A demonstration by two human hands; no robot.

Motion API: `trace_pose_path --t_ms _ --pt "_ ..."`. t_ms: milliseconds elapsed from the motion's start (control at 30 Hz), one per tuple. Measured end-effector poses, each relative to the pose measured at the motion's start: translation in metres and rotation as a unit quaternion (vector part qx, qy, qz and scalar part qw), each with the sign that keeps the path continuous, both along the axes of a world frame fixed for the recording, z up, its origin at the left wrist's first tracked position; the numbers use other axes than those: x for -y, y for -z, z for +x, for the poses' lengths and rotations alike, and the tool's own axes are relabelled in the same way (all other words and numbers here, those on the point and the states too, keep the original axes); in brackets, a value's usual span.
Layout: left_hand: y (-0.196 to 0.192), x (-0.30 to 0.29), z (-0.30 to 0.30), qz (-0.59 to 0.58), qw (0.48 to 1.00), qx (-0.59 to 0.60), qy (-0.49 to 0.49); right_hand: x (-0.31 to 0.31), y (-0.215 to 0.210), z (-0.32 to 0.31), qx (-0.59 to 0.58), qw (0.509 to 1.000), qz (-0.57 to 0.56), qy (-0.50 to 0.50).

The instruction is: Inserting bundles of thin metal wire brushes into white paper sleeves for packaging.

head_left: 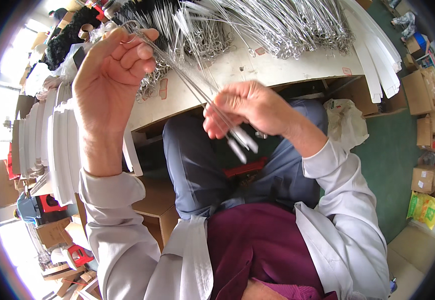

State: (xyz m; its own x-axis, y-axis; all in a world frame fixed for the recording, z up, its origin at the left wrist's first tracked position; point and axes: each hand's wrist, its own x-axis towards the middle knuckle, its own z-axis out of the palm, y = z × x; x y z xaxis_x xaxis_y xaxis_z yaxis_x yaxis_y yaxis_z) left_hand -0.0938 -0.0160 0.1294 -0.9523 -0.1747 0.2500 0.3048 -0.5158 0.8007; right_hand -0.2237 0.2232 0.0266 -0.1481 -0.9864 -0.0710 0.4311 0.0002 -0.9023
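- In the head view, your left hand (pixel 113 65) is raised at the upper left, its thumb and forefinger pinched on the upper ends of a few thin metal rods (pixel 187 75); the other fingers curl loosely.
- Your right hand (pixel 260 107) is lower, near the other end, and slightly blurred. Its thumb and fingers appear closed lightly around the rods; how firmly, you cannot tell from here.
- The rods slant down from your left hand, across the near edge of the table (pixel 297 71), so their pale tips (pixel 237 150) hang above your lap, past your right hand.
- The step in hand looks like handling one small bunch between both hands, perhaps evening or sorting it; the exact count is too blurred to tell.
- The next move seems to call for a steady left pinch and a light right grip, so the rods stay together without bending or slipping.
- Beyond your hands, a large heap of similar rods (pixel 297 27) lies on the table, with a smaller heap (pixel 195 37) to its left, near your left hand.
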Motion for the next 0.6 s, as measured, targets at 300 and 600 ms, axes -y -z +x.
trace_pose_path --t_ms 300,600 --pt "0.052 -0.011 0.015 -0.245 0.941 0.123 -0.2 -0.04 0.044 0.028 0.095 0.993 0.066 -0.001" --pt "0.083 -0.038 0.031 -0.529 0.78 0.102 -0.317 -0.053 0.046 0.042 -0.103 0.985 0.112 0.075"
